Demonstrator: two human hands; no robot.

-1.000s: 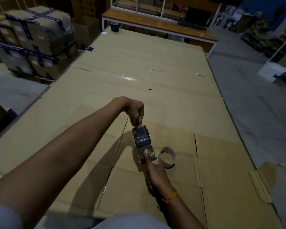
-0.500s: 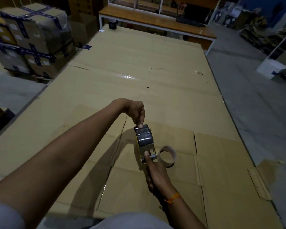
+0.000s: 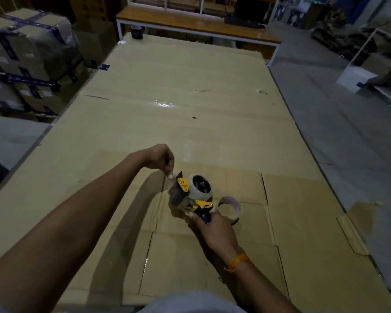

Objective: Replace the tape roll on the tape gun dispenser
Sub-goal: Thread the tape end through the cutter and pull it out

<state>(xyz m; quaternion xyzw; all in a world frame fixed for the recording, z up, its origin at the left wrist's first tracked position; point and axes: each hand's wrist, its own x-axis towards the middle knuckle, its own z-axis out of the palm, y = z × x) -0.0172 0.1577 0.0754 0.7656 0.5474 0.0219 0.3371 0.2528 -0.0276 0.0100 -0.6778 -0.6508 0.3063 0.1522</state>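
Observation:
The yellow and black tape gun dispenser (image 3: pixel 185 195) is held above the cardboard-covered table (image 3: pixel 190 123), turned on its side. A clear tape roll (image 3: pixel 200 187) sits on its spool. My right hand (image 3: pixel 212 227) grips the black handle from below. My left hand (image 3: pixel 161 159) is at the gun's front end, thumb and finger pinched together just by the black blade guard; whether a tape end is between them cannot be made out. An empty cardboard tape core (image 3: pixel 229 210) lies on the table right of the gun.
Flattened cardboard sheets cover the whole table. A dark tape roll (image 3: pixel 136 32) stands at the far edge. Wrapped cartons (image 3: pixel 29 55) are stacked to the left. A wooden bench (image 3: pixel 199 26) stands behind, a white shelf frame (image 3: pixel 379 71) to the right on concrete floor.
The tape gun has been rotated so the roll's side now faces up. My left hand has shifted slightly left of the gun's front end. The empty core has not moved.

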